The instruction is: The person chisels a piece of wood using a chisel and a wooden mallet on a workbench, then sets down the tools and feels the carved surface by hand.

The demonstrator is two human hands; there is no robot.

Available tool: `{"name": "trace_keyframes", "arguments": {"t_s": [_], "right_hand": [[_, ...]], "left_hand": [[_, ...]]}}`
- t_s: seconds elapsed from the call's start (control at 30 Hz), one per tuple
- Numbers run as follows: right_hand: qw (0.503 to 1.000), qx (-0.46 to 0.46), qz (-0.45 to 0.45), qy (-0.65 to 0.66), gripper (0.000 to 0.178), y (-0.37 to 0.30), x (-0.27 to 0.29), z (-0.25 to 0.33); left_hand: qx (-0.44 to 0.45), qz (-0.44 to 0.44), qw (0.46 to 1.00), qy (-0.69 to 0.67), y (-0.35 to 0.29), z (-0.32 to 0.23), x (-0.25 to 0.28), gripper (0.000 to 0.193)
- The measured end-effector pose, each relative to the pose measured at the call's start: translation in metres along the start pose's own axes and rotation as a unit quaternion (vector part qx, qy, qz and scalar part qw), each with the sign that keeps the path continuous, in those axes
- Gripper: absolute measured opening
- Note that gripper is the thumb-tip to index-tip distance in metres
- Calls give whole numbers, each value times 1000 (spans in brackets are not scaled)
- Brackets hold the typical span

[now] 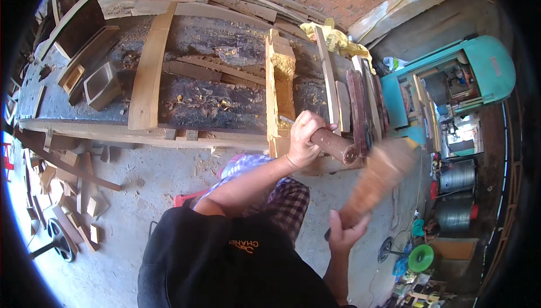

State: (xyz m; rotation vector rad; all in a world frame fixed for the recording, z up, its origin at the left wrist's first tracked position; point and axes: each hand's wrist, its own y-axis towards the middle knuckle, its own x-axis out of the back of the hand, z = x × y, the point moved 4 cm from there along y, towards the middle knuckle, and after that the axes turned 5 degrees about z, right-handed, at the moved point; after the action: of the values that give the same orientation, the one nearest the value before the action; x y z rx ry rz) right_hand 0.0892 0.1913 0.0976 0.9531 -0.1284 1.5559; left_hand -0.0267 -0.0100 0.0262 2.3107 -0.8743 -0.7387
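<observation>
Your left hand (307,132) is closed tight around a chisel (335,146) at the worktop's near edge, toward the right end. That handle's a fat brown cylinder, its butt worn and roughened. Only a short sliver of pale metal shows past your fist, aimed at the hollowed block (283,83); whether the tip bites wood is hard to make out.

And the block: raw yellow timber lying from the near edge toward the far one, its long trough choppy and fibrous inside. Out beyond the near edge, your right hand (346,233) wraps the narrow end of a wooden mallet (383,173), reddish-brown, flaring toward its head. The head is smeared by blur, grain and outline lost; whether it touches the chisel, you can't tell.

Underneath, the worktop (197,102) is dark, pitted, sprinkled with chips. Left of the block, a smooth broad plank (151,71) reaches the near edge. Over on the right, slim slats (326,71) crowd a rough, dark reddish piece (356,105), its lower end hard to separate from the blurred mallet.
</observation>
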Motion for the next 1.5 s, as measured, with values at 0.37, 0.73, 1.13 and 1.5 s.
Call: {"name": "trace_keyframes", "arguments": {"t_s": [0.37,0.73,1.13,1.5], "right_hand": [[1000,-15,18,20,55,0,-3,4],[984,-163,57,37,55,-5,-7,-19],[991,83,-75,66,53,-21,11,-26],[988,52,9,149,40,-34,14,8]], "left_hand": [[-5,11,1000,-3,1,-1,1,29],[0,44,999,1,9,-7,2,28],[-85,164,980,78,0,-21,4,32],[-146,185,971,39,-29,-27,17,31]]}}
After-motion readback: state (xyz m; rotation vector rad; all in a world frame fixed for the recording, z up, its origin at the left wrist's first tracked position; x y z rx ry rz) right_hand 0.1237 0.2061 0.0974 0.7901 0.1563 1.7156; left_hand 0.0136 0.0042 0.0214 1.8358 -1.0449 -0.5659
